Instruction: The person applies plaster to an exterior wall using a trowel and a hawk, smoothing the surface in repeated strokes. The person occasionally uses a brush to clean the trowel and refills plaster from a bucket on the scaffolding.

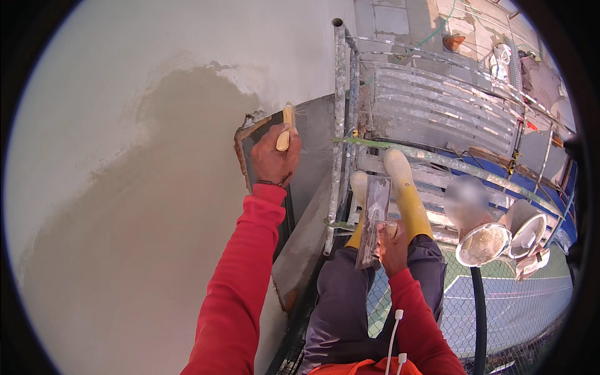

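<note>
My left hand (275, 156) is closed around a wooden-handled brush (288, 119), held up against the wall's edge by a recess. Its bristle end is small and hard to make out. Fresh grey-beige plaster (156, 187) covers a broad part of the wall (112, 56) to the left, darker than the pale surface around it. Low in front of my legs, my right hand (392, 247) grips a plastering trowel (376, 206) by its handle. The trowel's long metal blade is smeared with plaster and points away from me, apart from the wall.
Metal scaffold tubes (339, 125) rise right of the recess (312, 144), whose left edge is rough and broken. My yellow boots (412, 203) stand on slatted planks (437, 103). Plaster-stained buckets (482, 245) sit at the right. Wire mesh (506, 312) and a court show far below.
</note>
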Demonstrator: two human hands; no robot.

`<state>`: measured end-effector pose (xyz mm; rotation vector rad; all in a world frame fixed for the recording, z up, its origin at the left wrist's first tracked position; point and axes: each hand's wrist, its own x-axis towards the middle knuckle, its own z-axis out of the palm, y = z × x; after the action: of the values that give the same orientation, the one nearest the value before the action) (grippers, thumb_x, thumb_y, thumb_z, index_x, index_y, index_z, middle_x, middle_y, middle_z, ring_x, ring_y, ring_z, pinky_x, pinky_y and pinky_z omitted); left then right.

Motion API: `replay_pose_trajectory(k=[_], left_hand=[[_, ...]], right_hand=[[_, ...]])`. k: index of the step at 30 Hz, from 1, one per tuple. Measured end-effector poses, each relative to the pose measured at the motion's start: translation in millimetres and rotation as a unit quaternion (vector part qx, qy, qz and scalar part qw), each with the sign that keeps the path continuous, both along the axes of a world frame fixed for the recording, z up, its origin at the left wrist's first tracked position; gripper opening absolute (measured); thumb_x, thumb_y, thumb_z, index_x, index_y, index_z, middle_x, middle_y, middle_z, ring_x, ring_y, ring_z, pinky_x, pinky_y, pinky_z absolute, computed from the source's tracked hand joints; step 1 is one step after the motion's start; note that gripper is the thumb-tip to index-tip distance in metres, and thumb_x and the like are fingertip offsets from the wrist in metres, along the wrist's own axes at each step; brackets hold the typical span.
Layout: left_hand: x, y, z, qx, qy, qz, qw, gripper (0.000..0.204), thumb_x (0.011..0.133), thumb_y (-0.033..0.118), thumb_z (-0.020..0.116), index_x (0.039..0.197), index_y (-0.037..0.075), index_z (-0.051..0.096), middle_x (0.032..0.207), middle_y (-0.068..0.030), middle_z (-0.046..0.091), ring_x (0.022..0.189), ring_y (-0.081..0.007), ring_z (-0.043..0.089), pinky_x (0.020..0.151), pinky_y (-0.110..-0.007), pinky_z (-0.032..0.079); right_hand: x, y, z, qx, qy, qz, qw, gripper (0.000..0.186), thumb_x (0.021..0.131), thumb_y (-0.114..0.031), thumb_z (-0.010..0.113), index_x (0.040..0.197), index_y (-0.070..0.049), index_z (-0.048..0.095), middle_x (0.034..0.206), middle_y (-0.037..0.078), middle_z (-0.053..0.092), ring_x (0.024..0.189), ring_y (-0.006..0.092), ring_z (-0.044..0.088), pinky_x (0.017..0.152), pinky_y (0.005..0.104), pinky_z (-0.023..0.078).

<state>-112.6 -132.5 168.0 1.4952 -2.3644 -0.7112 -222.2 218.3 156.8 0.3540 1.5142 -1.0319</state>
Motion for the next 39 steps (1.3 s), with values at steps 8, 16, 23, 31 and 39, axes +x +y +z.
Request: replay_pose_trajectory(k=[8, 16, 23, 31, 39], left_hand=[[-9.1, -108.2, -14.1, -0.104, -0.216, 0.014, 0.971, 0.022, 0.095, 0.031, 0.074, 0.104, 0.01, 0.077, 0.084, -0.014, 0.078, 0.079, -0.0378, 0.075, 0.075, -0.046, 0.06], [-38.3, -114.1, 143.2, -0.294, -0.109, -0.016, 0.95, 0.015, 0.1, 0.013, 0.077, 0.111, 0.003, 0.076, 0.085, -0.0094, 0.078, 0.073, -0.0173, 0.072, 0.07, -0.03, 0.058], [30.2, 37.9, 206.0, -0.163, -0.1, -0.12, 0.974, 0.034, 0.103, 0.01, 0.073, 0.133, -0.003, 0.067, 0.095, -0.0189, 0.07, 0.075, -0.0231, 0.068, 0.067, -0.033, 0.057], [82.9, 274.8, 75.6, 0.208, -0.051, 0.131, 0.968, 0.03, 0.096, 0.004, 0.078, 0.126, 0.004, 0.075, 0.101, -0.0165, 0.07, 0.086, -0.0335, 0.072, 0.074, -0.041, 0.057], [110.4, 323.5, 27.7, 0.392, -0.107, 0.018, 0.914, 0.039, 0.084, 0.019, 0.078, 0.122, 0.012, 0.072, 0.106, -0.0173, 0.069, 0.099, -0.0435, 0.069, 0.078, -0.053, 0.058]], right_hand=[[27.1, 15.4, -43.5, -0.034, 0.025, 0.006, 0.999, 0.032, 0.107, -0.031, 0.075, 0.118, -0.007, 0.057, 0.087, -0.002, 0.061, 0.068, 0.0054, 0.055, 0.058, 0.0243, 0.047], [7.0, -1.3, -35.1, -0.029, 0.07, 0.103, 0.992, 0.033, 0.107, -0.03, 0.075, 0.121, -0.006, 0.057, 0.09, -0.002, 0.062, 0.082, 0.0081, 0.058, 0.075, 0.0259, 0.05], [-25.1, -95.5, -49.6, -0.109, -0.024, 0.02, 0.994, 0.03, 0.108, -0.031, 0.072, 0.12, -0.007, 0.059, 0.089, -0.002, 0.062, 0.077, 0.0052, 0.055, 0.069, 0.0257, 0.048], [63.9, -289.1, -122.5, -0.164, 0.006, 0.061, 0.985, 0.041, 0.1, -0.041, 0.081, 0.098, -0.002, 0.067, 0.081, 0.002, 0.065, 0.073, 0.0111, 0.057, 0.068, 0.0325, 0.051], [144.9, -347.7, -133.5, -0.175, -0.05, 0.003, 0.983, 0.04, 0.104, -0.044, 0.077, 0.094, -0.01, 0.058, 0.069, -0.005, 0.052, 0.051, 0.0058, 0.049, 0.043, 0.0272, 0.042]])
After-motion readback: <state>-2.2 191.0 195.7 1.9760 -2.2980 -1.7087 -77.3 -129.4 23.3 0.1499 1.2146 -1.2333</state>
